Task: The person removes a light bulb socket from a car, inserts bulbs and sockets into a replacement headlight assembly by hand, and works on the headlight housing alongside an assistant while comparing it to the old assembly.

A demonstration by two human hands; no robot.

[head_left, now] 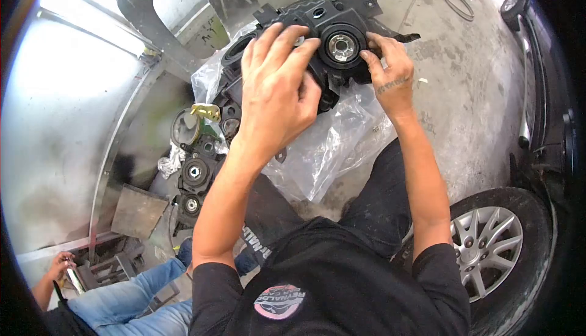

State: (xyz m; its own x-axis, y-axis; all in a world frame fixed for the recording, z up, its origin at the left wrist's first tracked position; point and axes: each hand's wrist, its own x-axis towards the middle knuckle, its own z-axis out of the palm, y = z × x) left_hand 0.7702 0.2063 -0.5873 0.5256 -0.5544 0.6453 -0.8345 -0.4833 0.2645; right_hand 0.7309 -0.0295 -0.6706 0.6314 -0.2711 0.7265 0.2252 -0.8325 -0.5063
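A black plastic housing (287, 18), which looks like the back of a car headlight, lies on clear plastic wrap (332, 143). On its right part is a round opening with a metallic ring-shaped part (342, 47) inside. My right hand (390, 70) is at the right rim of this opening, thumb and fingers pinched; whatever they grip is too small to make out. Over the housing's middle, left of the opening, my left hand (278, 85) has its fingers spread and holds nothing visible. It hides part of the housing.
A second black assembly (195, 174) lies at the left near a white cloth (171, 162). A grey chair (146, 6) stands behind. Another person in jeans (134, 293) sits lower left, a hand (61, 264) holding something. A car wheel (485, 247) and dark car (543, 79) are at the right.
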